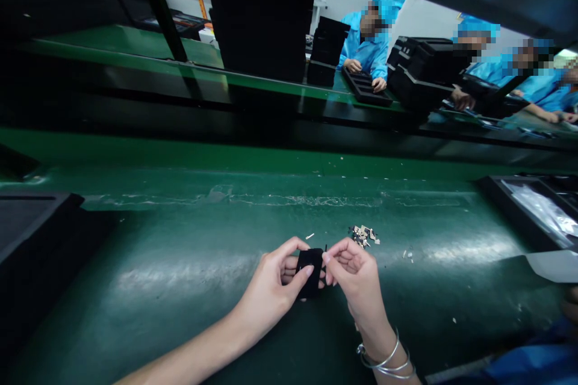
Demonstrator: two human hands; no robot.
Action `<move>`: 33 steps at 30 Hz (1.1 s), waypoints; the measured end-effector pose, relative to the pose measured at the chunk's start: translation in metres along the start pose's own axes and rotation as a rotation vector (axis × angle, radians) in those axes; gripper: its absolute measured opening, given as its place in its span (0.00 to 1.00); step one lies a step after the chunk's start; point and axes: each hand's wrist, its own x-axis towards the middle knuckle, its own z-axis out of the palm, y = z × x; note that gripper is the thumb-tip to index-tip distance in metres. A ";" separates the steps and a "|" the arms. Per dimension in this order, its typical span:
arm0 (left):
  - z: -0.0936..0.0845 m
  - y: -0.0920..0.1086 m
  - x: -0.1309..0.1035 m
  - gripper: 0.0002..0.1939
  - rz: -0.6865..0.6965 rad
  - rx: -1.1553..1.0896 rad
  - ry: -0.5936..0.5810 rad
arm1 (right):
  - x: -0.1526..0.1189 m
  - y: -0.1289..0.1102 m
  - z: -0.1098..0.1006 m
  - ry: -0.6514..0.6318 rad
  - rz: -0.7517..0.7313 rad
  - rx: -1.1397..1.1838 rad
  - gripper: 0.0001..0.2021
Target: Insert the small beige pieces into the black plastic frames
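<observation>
One dark tray (40, 240) sits at the far left, well apart from both hands, on a scuffed green worktop (180, 234). Moving right, the left hand (280, 277) comes in from below and grips a small, flat black piece (311, 280): the thumb presses on its upper face, the index finger curves around by its far edge, and the other fingers curl behind it. The piece lies at the left hand's fingertips, to the right of the palm, and fills the gap between the two hands. Just beyond its far edge, a pale sliver (309, 236) rests on the worktop. At the piece's far right corner, a thin dark strip (326, 248) sticks up; whether it is joined to the piece, I cannot tell. The right hand (354, 271) pinches this strip between thumb and index finger, its other fingertips close against the piece's right edge. Silvery bangles (391, 367) circle the right wrist. Beyond that hand is a heap of tiny black and pale bits (363, 235). Farther right come a translucent sheet (553, 266) and a black tray holding clear plastic (542, 207).
</observation>
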 end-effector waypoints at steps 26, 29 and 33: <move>-0.005 -0.009 0.004 0.14 -0.019 -0.144 -0.079 | 0.002 -0.006 -0.001 -0.052 0.027 0.141 0.11; -0.005 -0.010 0.004 0.14 -0.013 -0.148 -0.078 | 0.002 -0.006 0.000 -0.036 0.044 0.126 0.11; -0.004 -0.010 0.005 0.14 -0.022 -0.145 -0.070 | 0.002 -0.006 0.000 -0.024 0.049 0.103 0.10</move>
